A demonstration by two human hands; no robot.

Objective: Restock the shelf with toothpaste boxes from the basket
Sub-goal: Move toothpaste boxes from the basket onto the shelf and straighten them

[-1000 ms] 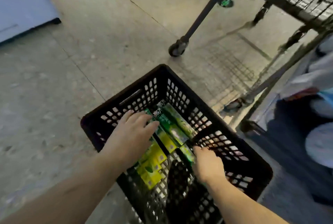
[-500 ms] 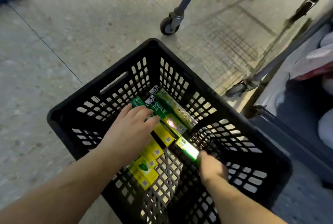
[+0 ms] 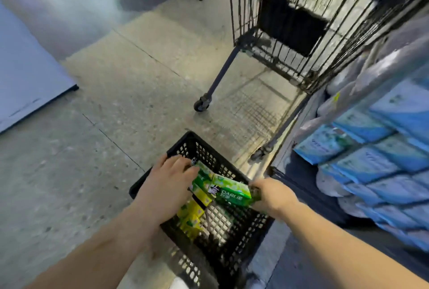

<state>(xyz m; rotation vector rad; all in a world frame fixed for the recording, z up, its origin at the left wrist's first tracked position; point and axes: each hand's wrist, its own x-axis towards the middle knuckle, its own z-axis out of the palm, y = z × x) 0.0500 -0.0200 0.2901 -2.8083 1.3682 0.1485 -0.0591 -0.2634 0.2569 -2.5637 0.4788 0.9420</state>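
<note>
Down at the floor sits the black basket (image 3: 232,237), both bare arms reaching in. The right hand (image 3: 271,194) is closed around one end of a green toothpaste box (image 3: 232,190), lifted above the yellow-green boxes (image 3: 191,215) lying inside. The left hand (image 3: 168,183) lies fingers-down on another green box (image 3: 201,175) (whether it grips, I cannot tell). Beyond stands a wire trolley (image 3: 290,21); blue packs (image 3: 376,149) fill the shelf on the right.

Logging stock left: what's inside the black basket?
The black basket holds green toothpaste boxes and yellow-green ones. The left hand and right hand cover some, so no full count.
</note>
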